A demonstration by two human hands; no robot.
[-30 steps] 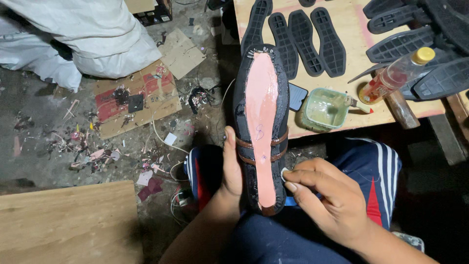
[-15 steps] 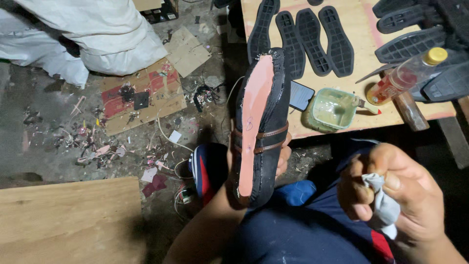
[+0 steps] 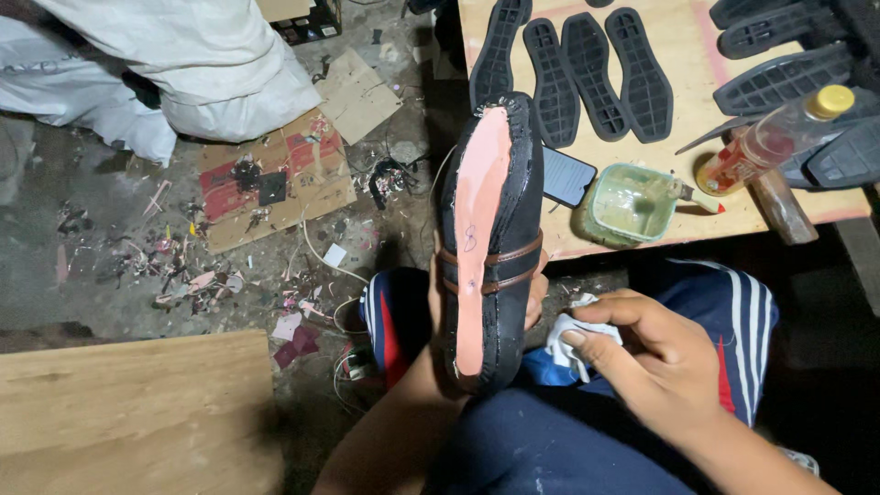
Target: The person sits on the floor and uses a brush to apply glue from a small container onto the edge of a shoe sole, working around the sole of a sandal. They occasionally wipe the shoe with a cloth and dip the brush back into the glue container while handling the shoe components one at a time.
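A small shoemaking workshop was the setting. At twelve to two o'clock, black rubber outsoles point(image 3: 587, 73) lay in rows on a wooden workbench point(image 3: 687, 215), beside a green tub of glue point(image 3: 632, 203), a capped bottle of reddish liquid point(image 3: 775, 137) and a hammer point(image 3: 779, 203). At nine to eleven o'clock the bare concrete floor point(image 3: 110, 238) was strewn with leather and paper offcuts, flattened cardboard point(image 3: 275, 179) and loose wire. White sacks point(image 3: 174, 64) were heaped at eleven o'clock. In the centre, an unfinished shoe on its last point(image 3: 490, 238) stood sole-up, the black upper pulled over a pink insole.
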